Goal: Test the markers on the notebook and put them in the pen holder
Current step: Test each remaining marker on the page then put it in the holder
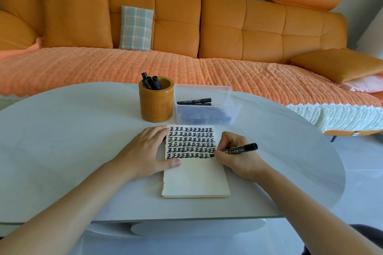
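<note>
A cream notebook (196,180) lies open on the white table (62,141), its upper half filled with rows of black marks. My left hand (145,151) lies flat on the notebook's left edge, thumb on the page. My right hand (234,155) grips a black marker (240,148), whose tip touches the page at the right end of the lowest row. Behind the notebook stands a brown round pen holder (156,103) with several black markers (150,82) in it. Beside it on the right, a clear plastic box (204,107) holds more black markers (194,101).
An orange sofa (186,27) with a checked cushion (136,28) runs behind the table. The table's curved edge sweeps down on the right, with pale floor (362,172) beyond it.
</note>
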{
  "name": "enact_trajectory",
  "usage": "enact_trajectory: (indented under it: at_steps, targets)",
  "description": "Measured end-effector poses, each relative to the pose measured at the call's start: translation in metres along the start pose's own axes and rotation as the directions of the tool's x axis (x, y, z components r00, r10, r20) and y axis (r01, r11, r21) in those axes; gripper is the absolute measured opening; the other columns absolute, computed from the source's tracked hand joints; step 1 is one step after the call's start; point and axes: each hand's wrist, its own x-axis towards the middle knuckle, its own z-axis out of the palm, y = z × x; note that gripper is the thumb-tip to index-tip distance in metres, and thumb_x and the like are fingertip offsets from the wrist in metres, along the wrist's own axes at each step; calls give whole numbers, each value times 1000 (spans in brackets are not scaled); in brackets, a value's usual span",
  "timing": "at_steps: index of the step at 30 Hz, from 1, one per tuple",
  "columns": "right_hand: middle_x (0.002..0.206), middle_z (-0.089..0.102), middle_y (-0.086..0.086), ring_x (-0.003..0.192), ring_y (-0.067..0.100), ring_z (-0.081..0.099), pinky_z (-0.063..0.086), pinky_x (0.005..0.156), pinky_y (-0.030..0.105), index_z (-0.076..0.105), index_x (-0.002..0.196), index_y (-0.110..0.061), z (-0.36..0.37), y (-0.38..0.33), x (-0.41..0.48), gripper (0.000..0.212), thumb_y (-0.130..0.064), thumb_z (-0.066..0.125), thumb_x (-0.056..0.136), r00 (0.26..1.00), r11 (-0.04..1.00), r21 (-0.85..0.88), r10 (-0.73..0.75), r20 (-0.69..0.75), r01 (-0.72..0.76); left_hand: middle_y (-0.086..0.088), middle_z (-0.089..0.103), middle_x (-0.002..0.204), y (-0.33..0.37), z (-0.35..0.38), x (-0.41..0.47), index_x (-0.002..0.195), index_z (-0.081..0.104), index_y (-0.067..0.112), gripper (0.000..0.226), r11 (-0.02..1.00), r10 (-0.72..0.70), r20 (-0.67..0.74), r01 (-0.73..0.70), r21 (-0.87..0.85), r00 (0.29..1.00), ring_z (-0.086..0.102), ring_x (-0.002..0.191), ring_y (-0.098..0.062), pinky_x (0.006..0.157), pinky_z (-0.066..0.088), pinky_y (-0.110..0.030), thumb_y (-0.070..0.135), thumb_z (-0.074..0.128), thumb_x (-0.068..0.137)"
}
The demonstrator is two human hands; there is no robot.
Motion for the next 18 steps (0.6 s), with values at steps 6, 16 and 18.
enact_trajectory:
  at_steps: [6, 16, 18]
  targets:
    - [59, 52, -2, 50, 9, 43, 34, 49, 20, 48, 72, 5, -1, -1, -1, 22, 4, 67, 84, 999, 1000, 15, -6, 38, 6, 14, 12, 158, 1, 0, 0, 153, 11, 26, 106, 1000, 1, -2, -1, -10, 1000, 10, 143, -4, 116, 15, -29, 88, 36, 71]
    - [58, 45, 9, 52, 19, 38, 27, 46, 27, 45, 72, 0, -4, -2, 0, 20, -5, 64, 74, 1000, 990, 141, -6, -26, 9, 15, 13, 157, 4, -3, -1, 153, 11, 26, 101, 999, -4, -3, 3, -41, 1000, 9, 142, -2, 114, 14, -27, 82, 41, 75]
    - [59, 44, 13, 53, 22, 36, 26, 45, 28, 47, 79, 0, -6, 0, 2, 20, -3, 66, 84, 997, 970, 244, 29, -75, -10, 19, 18, 152, 5, -5, -2, 152, 15, 27, 91, 995, -1, -22, -1, -98, 1000, 11, 138, 2, 113, 16, -26, 76, 41, 80]
